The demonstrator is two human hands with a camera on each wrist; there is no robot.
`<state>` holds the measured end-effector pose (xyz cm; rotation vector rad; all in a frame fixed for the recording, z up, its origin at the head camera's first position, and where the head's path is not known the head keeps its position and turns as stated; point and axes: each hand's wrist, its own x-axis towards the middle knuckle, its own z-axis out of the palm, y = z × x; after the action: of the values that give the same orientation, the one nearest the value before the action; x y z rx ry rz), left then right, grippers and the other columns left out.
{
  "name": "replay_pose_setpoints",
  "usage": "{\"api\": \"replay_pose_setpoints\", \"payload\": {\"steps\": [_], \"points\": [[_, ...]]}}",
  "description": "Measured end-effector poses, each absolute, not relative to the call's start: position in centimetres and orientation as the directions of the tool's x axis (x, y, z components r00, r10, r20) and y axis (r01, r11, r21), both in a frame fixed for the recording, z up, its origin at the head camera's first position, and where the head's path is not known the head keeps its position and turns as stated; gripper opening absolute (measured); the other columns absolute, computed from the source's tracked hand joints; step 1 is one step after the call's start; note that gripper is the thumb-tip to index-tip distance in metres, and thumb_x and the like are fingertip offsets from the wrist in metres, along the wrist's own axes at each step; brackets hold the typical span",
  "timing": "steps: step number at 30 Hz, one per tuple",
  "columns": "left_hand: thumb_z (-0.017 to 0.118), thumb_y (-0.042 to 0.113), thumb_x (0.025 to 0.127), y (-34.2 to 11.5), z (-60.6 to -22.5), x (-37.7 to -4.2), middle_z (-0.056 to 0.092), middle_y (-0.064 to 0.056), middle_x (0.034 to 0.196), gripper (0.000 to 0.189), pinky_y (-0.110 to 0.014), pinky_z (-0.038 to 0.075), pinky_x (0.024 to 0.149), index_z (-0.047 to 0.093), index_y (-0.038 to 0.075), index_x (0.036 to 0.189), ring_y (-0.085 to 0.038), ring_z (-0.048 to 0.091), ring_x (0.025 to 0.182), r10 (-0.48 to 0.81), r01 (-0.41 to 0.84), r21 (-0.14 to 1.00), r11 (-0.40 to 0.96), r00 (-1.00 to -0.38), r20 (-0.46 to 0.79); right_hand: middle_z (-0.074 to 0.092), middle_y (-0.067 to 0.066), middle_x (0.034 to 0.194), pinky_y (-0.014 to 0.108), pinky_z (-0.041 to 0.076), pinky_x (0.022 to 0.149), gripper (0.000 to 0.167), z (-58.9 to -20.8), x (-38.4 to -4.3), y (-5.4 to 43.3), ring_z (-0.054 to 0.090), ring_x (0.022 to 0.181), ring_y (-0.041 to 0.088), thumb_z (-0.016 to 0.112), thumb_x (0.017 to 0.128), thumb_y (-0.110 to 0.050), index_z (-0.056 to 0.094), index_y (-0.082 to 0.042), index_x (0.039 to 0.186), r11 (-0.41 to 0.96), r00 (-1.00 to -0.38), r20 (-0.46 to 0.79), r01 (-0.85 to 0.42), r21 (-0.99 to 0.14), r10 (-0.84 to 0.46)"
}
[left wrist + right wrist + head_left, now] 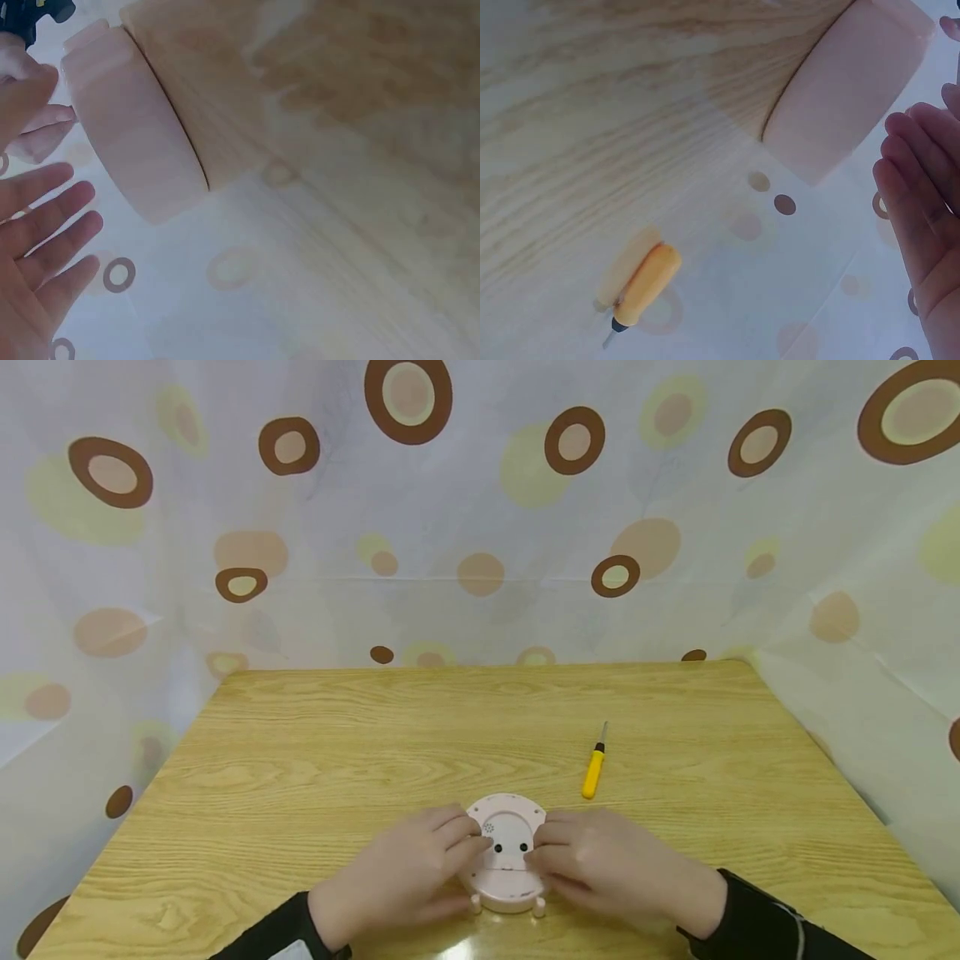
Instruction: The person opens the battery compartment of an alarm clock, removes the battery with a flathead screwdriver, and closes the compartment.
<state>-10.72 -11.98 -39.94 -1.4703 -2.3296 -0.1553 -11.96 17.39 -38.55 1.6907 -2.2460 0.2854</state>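
A pale pink round device [506, 887] lies flat at the table's near edge, back side up, looking like a small alarm clock. Its back has a patch of tiny holes, two black knobs and a seam; two stubby feet point toward me. My left hand [420, 864] is at its left side, fingertips over the back panel. From the right, my right hand [607, 860] reaches over the opposite side. Both wrist views show the pink side wall [135, 120] near fingers that are mostly straight. Whether the thumbs touch the panel is hard to tell.
A yellow-handled screwdriver [594, 772] lies beyond my right hand, its shaft pointing away. The wood-grain table [337, 727] ends at a hanging cloth [465, 510] with brown and beige circles, which stands at the back and both sides.
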Motion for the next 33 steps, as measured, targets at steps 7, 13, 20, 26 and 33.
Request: {"api": "replay_pose_setpoints", "payload": {"steps": [7, 13, 20, 26, 33], "points": [[0.079, 0.073, 0.081, -11.8, -39.4, -11.0, 0.058, -0.008, 0.156, 0.105, -0.042, 0.033, 0.129, 0.051, 0.006, 0.156, -0.023, 0.053, 0.147, 0.776, 0.796, 0.037, 0.604, -0.598, 0.199, 0.074, -0.01, 0.097, 0.019, 0.056, 0.082, 0.018, -37.4, -12.2, 16.5, 0.065, 0.092, 0.006, 0.087, 0.087, -0.017, 0.079, -0.017, 0.103, 0.321, -0.288, 0.362, -0.946, 0.034, -0.887], [0.075, 0.086, 0.072, -11.1, -39.9, -10.9, 0.046, -0.015, 0.166, 0.128, -0.041, 0.037, 0.127, 0.04, 0.002, 0.162, -0.029, 0.043, 0.156, 0.696, 0.705, 0.072, 0.705, -0.708, 0.119, 0.075, -0.01, 0.099, 0.02, 0.057, 0.083, 0.017, -36.7, -12.4, 15.5, 0.066, 0.093, 0.006, 0.085, 0.09, -0.019, 0.079, -0.016, 0.106, 0.342, -0.31, 0.346, -0.939, 0.033, -0.886], [0.078, 0.089, 0.065, -10.1, -40.7, -11.0, 0.051, -0.02, 0.161, 0.138, -0.043, 0.047, 0.119, 0.038, -0.002, 0.162, -0.032, 0.054, 0.147, 0.627, 0.632, 0.136, 0.763, -0.775, 0.08, 0.076, -0.01, 0.099, 0.019, 0.057, 0.083, 0.014, -37.6, -12.7, 14.6, 0.067, 0.094, 0.006, 0.083, 0.09, -0.018, 0.078, -0.016, 0.104, 0.333, -0.307, 0.333, -0.943, 0.024, -0.892], [0.079, 0.088, 0.066, -9.6, -40.8, -10.7, 0.054, -0.021, 0.158, 0.137, -0.042, 0.049, 0.117, 0.04, -0.005, 0.159, -0.031, 0.056, 0.144, 0.625, 0.627, 0.156, 0.763, -0.778, 0.07, 0.078, -0.01, 0.102, 0.02, 0.058, 0.084, 0.016, -38.5, -12.6, 14.2, 0.068, 0.095, 0.007, 0.082, 0.092, -0.023, 0.079, -0.017, 0.106, 0.361, -0.335, 0.273, -0.931, 0.048, -0.902], [0.083, 0.081, 0.069, -9.2, -40.7, -10.7, 0.062, -0.02, 0.149, 0.131, -0.041, 0.055, 0.11, 0.042, -0.007, 0.157, -0.03, 0.063, 0.135, 0.589, 0.591, 0.185, 0.785, -0.805, 0.071, 0.077, -0.01, 0.098, 0.019, 0.057, 0.08, 0.014, -39.0, -12.3, 13.8, 0.066, 0.09, 0.005, 0.081, 0.094, -0.026, 0.079, -0.017, 0.105, 0.404, -0.386, 0.25, -0.914, 0.024, -0.888]]}}
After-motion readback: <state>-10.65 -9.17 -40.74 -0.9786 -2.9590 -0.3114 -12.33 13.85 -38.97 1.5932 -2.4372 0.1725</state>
